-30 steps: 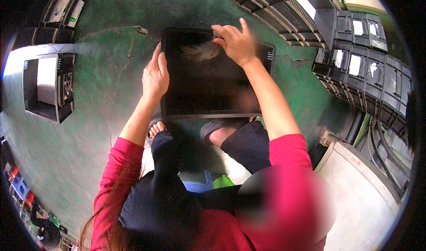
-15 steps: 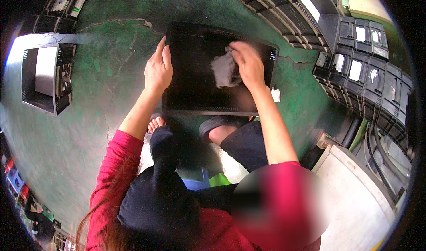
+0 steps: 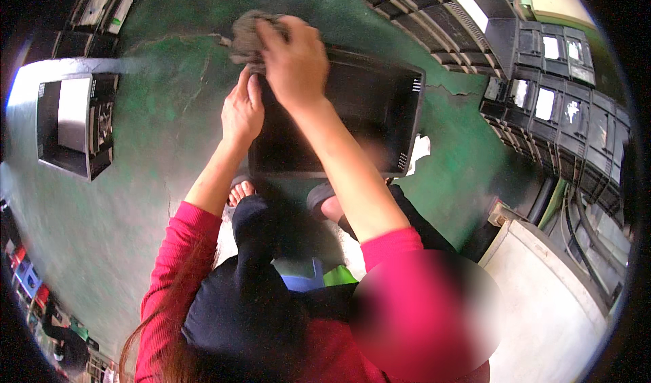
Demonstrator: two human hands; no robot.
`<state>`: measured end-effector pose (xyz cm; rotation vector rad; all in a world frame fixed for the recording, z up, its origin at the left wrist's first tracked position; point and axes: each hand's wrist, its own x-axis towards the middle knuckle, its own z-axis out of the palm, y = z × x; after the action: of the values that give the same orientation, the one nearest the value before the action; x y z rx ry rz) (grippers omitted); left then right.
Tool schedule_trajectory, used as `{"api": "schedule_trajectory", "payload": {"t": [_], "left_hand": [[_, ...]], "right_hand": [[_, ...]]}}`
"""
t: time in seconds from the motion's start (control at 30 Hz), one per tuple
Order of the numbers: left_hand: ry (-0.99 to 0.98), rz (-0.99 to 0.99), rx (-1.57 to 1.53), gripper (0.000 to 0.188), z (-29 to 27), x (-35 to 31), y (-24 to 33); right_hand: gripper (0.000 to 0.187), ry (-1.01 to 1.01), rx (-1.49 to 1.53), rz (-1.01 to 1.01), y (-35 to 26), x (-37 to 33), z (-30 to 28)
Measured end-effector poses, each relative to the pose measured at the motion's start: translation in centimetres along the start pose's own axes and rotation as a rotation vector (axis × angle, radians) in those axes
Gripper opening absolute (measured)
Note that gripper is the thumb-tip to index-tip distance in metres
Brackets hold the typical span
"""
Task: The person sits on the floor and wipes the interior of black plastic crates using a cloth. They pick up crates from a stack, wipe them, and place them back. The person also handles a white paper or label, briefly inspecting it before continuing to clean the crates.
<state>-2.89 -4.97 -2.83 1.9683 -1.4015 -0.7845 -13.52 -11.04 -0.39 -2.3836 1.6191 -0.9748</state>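
Note:
A black plastic crate (image 3: pixel 366 105) sits in front of me over the floor, its hollow side facing up. My left hand (image 3: pixel 243 112) is closed on the crate's left wall near the far corner, thumb along the rim. Above that far left corner, my right hand (image 3: pixel 295 61) grips a crumpled grey cloth (image 3: pixel 252 36). The hand and cloth are slightly blurred, and whether the cloth touches the rim I cannot tell. My right forearm crosses over the crate and hides part of its inside.
Stacked black crates (image 3: pixel 556 112) stand along the right side. Another crate (image 3: pixel 74 125) lies on its side at the left, with more crates (image 3: pixel 88 17) behind it. A white-topped surface (image 3: pixel 536 288) is at the near right. White paper (image 3: pixel 419 154) lies beside the crate on the green floor (image 3: pixel 169 112).
My right hand has carried the cloth from the crate's inside to above its far left corner. My left hand stays on the left wall.

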Motion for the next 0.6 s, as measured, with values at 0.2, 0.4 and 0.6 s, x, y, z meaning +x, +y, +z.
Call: {"api": "schedule_trajectory", "payload": {"t": [0.2,0.4,0.6], "left_hand": [[-0.026,0.033,-0.066,0.040,-0.3,-0.2,0.0],[0.018,0.036,-0.050,0.040,-0.2,-0.1,0.5],[0.010,0.005,-0.117,0.042,-0.5,-0.7,0.5]], "right_hand": [[0.034,-0.180,-0.264,-0.012,8.3,0.2,-6.7],[0.046,-0.282,-0.395,0.224,20.7,-8.1,-16.1],[0.052,-0.395,-0.192,0.439,11.8,-18.7,-21.5]]}}
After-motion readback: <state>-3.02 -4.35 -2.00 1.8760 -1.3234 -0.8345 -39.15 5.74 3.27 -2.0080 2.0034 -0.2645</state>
